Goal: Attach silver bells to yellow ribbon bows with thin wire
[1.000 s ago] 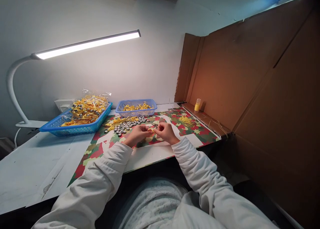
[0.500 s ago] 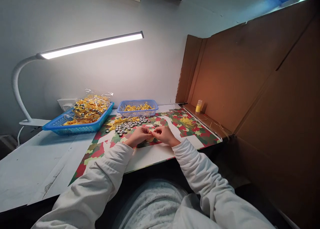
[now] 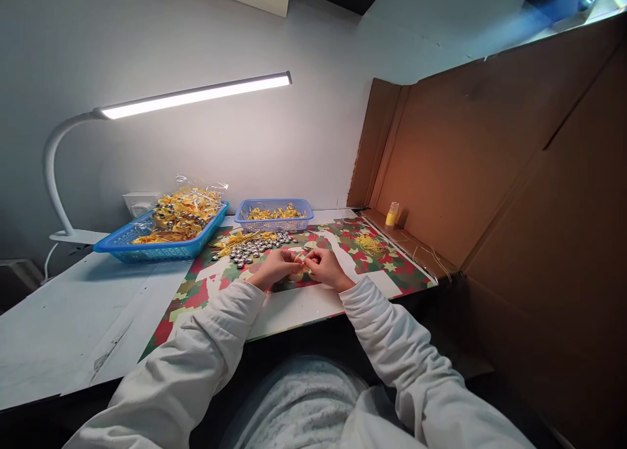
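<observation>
My left hand (image 3: pixel 277 268) and my right hand (image 3: pixel 329 270) meet over the patterned sheet, fingers pinched together at the tips. Between them runs a thin yellow cord (image 3: pixel 298 257), gripped from both sides; its ends are hidden by the fingers. Just beyond my left hand lies a heap of shiny silver bells (image 3: pixel 249 251), with yellow ribbon pieces and cords (image 3: pixel 240 241) along its far side. To the right of my right hand is a loose tangle of yellow cords (image 3: pixel 370 244).
A blue basket (image 3: pixel 161 251) with bagged yellow-and-silver pieces stands left, a smaller basket (image 3: pixel 274 225) of yellow pieces at the back. A lamp (image 3: pixel 59 174) arches over the table. A cardboard wall (image 3: pixel 490 142) closes the right side, a small yellow-filled bottle (image 3: pixel 392 215) before it.
My fingertips have shifted slightly, and the yellow cord between them shows more clearly. The whole view has moved a little; baskets, bells and cord tangle stay where they were.
</observation>
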A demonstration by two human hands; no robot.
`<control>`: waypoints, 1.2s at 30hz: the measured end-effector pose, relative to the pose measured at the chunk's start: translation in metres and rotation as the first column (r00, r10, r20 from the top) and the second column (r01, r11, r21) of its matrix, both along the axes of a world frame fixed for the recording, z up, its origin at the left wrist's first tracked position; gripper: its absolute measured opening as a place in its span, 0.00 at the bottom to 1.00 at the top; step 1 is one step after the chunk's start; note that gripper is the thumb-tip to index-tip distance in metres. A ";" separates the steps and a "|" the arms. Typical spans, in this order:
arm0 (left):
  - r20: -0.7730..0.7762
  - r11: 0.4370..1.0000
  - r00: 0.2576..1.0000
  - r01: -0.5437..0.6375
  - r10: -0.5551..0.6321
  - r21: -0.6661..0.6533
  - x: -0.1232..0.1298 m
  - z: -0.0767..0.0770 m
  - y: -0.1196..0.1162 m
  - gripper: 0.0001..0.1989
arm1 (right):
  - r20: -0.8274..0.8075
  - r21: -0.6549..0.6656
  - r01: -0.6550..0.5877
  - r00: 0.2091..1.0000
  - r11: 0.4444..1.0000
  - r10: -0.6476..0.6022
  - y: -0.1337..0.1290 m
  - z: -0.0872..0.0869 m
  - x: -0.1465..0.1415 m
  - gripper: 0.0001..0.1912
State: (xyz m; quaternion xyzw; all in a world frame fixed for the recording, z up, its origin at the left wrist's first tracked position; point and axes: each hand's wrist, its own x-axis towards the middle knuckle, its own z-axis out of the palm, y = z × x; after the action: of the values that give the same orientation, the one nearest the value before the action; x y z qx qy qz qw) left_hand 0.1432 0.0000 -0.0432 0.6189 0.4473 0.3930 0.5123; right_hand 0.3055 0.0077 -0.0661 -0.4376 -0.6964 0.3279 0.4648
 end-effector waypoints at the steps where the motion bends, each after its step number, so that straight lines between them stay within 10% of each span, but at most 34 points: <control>1: 0.021 1.000 1.000 0.003 -0.003 0.001 0.000 0.002 -0.001 0.11 | -0.047 -0.016 -0.027 0.999 1.000 0.026 -0.001 0.001 0.000 0.14; 16: -0.183 0.983 0.973 -0.112 0.139 0.149 -0.004 -0.006 0.006 0.13 | -0.401 0.032 -0.423 0.825 0.906 0.399 -0.021 0.062 0.023 0.19; 36: -0.355 0.877 0.884 -0.113 0.303 0.468 -0.004 -0.002 0.008 0.08 | -0.406 0.263 -0.128 0.884 0.956 0.230 -0.075 0.153 0.043 0.19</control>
State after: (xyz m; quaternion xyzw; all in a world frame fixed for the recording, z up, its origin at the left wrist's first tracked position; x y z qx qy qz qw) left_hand 0.1395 0.0079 -0.0454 0.7334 0.5128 0.3952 0.2075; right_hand 0.3484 -0.0676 0.0866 -0.2307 -0.6466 0.3760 0.6224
